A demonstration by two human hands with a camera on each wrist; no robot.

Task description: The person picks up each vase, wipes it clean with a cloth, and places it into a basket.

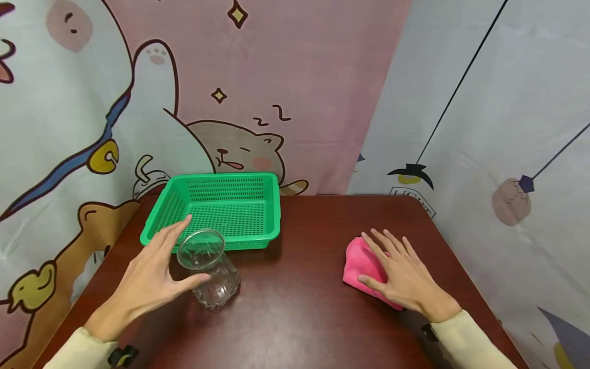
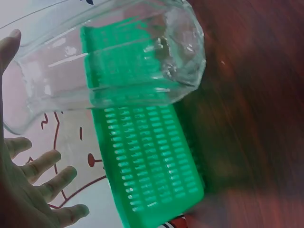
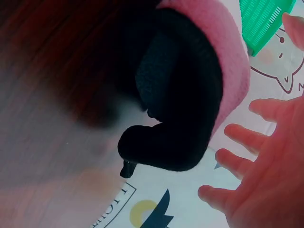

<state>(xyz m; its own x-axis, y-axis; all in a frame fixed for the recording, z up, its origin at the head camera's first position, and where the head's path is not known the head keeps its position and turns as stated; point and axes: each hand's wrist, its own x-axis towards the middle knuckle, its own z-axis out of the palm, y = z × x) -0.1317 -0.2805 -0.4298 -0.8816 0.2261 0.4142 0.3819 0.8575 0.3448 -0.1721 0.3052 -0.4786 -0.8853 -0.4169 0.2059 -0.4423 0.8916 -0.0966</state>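
A clear glass vase (image 1: 216, 282) with a flared rim and faceted sides stands on the table, in front of the green basket. My left hand (image 1: 145, 274) is at its left, thumb and fingers spread apart beside the neck. In the left wrist view the vase (image 2: 142, 90) lies across the top, and the fingers look free of it. My right hand (image 1: 407, 279) hovers with spread fingers over a pink, soft-looking fabric item (image 1: 361, 264). The right wrist view shows this item's black edge (image 3: 209, 95) and dark inside; its exact kind is unclear.
A green plastic basket (image 1: 275, 205) with slotted walls stands at the back left of the dark red-brown table (image 1: 295, 328). Printed cartoon curtains (image 1: 299, 66) hang behind the table and along its sides.
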